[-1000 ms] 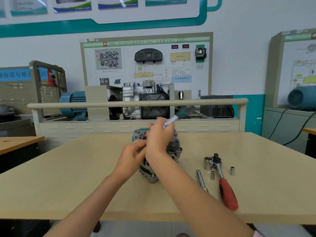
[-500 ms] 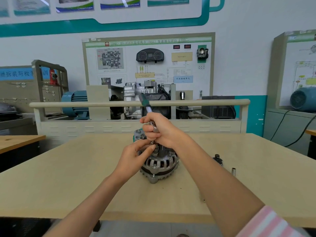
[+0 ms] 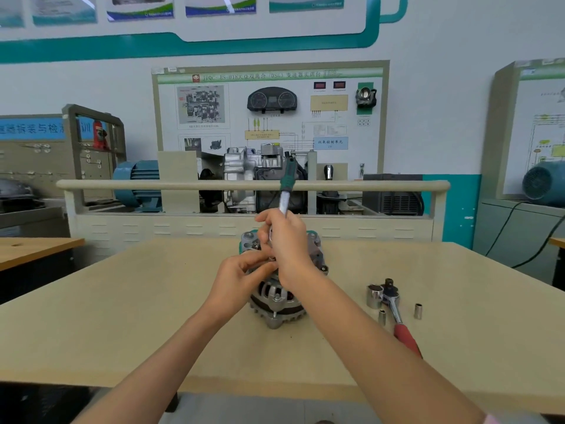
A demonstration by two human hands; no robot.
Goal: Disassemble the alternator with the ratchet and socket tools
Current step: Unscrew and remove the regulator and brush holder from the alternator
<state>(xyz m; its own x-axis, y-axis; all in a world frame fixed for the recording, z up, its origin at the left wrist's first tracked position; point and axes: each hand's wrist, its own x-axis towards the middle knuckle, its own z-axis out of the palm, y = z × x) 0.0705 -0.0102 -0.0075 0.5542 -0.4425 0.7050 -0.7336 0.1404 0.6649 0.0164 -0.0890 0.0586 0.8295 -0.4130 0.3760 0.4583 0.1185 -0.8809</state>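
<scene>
1. Two hands meet on the alternator (image 3: 276, 301), which stands on its pulley end in the middle of the table (image 3: 122, 316); your left hand (image 3: 241, 278) comes in from the left, its fingers curled in against the top of the housing beside the tool's tip, though whether they pinch a fastener or only steady the body I cannot tell. If that hand is only resting there, the alternator could rock or walk across the smooth tabletop once you apply torque

2. Your right hand (image 3: 287, 243) is wrapped round the lower shaft of the green-handled ratchet (image 3: 286, 188), whose handle stands up and away from you. Gripped that low, you have little leverage, and the head, hidden behind your fingers, could slip off the fastener and round it. A slip would also drive your knuckles into the housing's fins, or pinch your left fingertips, which sit right beside the working end

3. Further right, the large socket (image 3: 374, 296) touches the head of the red-handled ratchet (image 3: 397, 319), with one small socket (image 3: 382, 316) just beside its shaft and another small socket (image 3: 418, 311) standing near. Your right forearm passes close over that handle, so a wide swing could knock the loose sockets rolling toward the table's edge
</scene>
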